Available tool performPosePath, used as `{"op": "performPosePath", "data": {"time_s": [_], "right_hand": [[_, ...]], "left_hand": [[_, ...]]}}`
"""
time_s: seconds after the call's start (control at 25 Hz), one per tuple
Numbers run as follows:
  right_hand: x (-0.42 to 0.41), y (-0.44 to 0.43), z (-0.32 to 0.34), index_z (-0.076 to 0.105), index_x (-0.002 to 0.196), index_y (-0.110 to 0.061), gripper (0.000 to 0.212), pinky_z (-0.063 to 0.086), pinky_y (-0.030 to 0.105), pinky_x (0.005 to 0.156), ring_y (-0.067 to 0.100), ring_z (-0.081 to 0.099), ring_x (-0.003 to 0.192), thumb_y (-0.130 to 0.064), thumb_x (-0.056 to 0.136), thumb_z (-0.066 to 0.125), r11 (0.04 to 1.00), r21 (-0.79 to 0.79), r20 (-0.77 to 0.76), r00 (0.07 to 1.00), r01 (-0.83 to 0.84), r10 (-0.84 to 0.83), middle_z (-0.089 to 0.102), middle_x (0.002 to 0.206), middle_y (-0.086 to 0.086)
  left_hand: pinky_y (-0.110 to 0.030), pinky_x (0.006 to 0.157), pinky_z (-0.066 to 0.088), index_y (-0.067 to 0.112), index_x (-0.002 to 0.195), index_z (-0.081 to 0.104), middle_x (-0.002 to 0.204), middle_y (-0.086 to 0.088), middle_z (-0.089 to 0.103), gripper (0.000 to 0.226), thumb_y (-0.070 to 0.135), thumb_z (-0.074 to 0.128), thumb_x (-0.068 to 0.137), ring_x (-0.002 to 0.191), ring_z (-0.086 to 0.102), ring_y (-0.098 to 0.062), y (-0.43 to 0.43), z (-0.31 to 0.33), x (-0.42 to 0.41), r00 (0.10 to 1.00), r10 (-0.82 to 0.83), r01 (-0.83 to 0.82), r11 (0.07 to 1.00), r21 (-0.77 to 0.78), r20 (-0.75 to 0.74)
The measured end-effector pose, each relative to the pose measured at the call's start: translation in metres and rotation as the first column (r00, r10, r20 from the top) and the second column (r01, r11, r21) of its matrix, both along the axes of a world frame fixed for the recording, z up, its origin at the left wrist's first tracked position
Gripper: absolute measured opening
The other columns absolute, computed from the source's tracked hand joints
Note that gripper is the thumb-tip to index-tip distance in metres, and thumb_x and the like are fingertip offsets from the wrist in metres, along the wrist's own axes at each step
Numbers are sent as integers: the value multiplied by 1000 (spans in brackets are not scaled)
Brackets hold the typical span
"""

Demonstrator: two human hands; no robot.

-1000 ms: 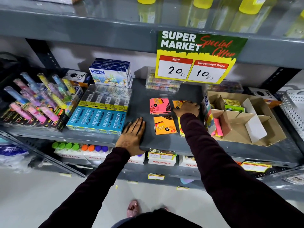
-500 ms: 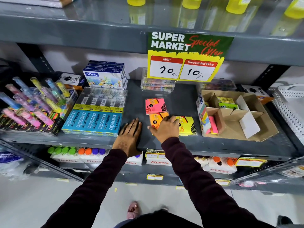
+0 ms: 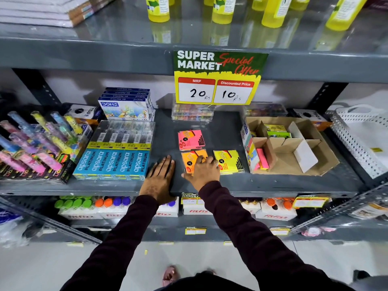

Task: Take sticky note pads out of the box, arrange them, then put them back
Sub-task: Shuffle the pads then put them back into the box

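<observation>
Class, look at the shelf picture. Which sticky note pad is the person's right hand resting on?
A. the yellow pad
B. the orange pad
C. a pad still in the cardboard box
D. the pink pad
B: the right hand lies over the near part of the orange pad, while the pink pad behind it and the yellow pad beside it lie uncovered.
</observation>
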State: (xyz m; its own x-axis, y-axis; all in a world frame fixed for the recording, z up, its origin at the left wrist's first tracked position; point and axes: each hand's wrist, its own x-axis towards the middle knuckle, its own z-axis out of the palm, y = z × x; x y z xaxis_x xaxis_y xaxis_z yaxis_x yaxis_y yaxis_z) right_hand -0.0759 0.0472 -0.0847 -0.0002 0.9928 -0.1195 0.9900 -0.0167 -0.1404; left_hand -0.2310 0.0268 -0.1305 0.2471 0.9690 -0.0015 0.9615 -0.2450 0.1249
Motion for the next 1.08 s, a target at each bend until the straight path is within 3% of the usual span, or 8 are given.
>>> {"op": "performPosePath", "data": {"time_s": [0.28, 0.44, 0.56, 0.64, 0.76, 0.84, 1.08], "right_hand": [[2, -10, -1, 43, 125, -2, 71, 44, 47, 99, 42, 45, 123, -54, 81, 62, 999, 43, -33, 999, -5, 7, 49, 129, 28], [4, -7, 10, 41, 128, 1, 81, 37, 45, 104, 38, 45, 121, -58, 78, 62, 998, 57, -6, 1000, -7, 7, 51, 126, 24], [23, -9, 25, 42, 131, 4, 87, 34, 44, 102, 35, 46, 118, -63, 78, 56, 982, 189, -37, 999, -4, 12, 56, 123, 24], [57, -5, 39, 41, 136, 0, 87, 32, 44, 102, 35, 44, 121, -64, 78, 55, 957, 272, -128, 990, 98, -65, 56, 125, 24], [130, 3, 54, 33, 145, -4, 90, 30, 44, 106, 40, 39, 129, -59, 79, 61, 859, 340, -286, 912, 382, -293, 48, 134, 29], [174, 3, 52, 35, 144, -1, 89, 32, 46, 105, 43, 40, 126, -52, 78, 67, 777, 341, -399, 830, 528, -389, 48, 131, 33], [229, 13, 15, 51, 131, -4, 67, 42, 44, 104, 39, 51, 121, -41, 78, 71, 749, 119, -651, 621, 651, -437, 60, 125, 26]], "left_hand": [[-47, 115, 15, 2, 144, 14, 155, -19, 16, 120, 43, 82, 54, 142, 17, -33, -2, 2, 0, 1000, -17, 17, 1000, -4, -15], [-46, 116, 13, 3, 144, 10, 156, -18, 12, 120, 46, 80, 56, 143, 13, -31, -1, 1, -1, 1000, -16, 15, 1000, -13, -25], [-43, 117, 8, 5, 145, 7, 156, -18, 7, 118, 47, 76, 60, 144, 10, -30, -1, 0, -2, 999, -29, 29, 1000, -10, -40], [-44, 116, 12, 2, 144, 13, 155, -20, 13, 118, 45, 80, 57, 142, 17, -34, -1, -1, -1, 999, -34, 34, 999, 3, -28], [-46, 116, 15, 2, 143, 15, 154, -15, 5, 113, 39, 80, 59, 142, 19, -33, 1, -3, -2, 998, -39, 40, 999, 34, -43], [-46, 117, 12, 3, 144, 15, 155, -15, 7, 115, 46, 79, 58, 143, 16, -32, 1, -5, -3, 999, -39, 40, 999, 35, -35], [-44, 117, 9, 6, 145, 7, 156, -15, 9, 127, 63, 75, 54, 144, 10, -29, 1, -5, -4, 996, -29, 30, 999, 19, -87]]}}
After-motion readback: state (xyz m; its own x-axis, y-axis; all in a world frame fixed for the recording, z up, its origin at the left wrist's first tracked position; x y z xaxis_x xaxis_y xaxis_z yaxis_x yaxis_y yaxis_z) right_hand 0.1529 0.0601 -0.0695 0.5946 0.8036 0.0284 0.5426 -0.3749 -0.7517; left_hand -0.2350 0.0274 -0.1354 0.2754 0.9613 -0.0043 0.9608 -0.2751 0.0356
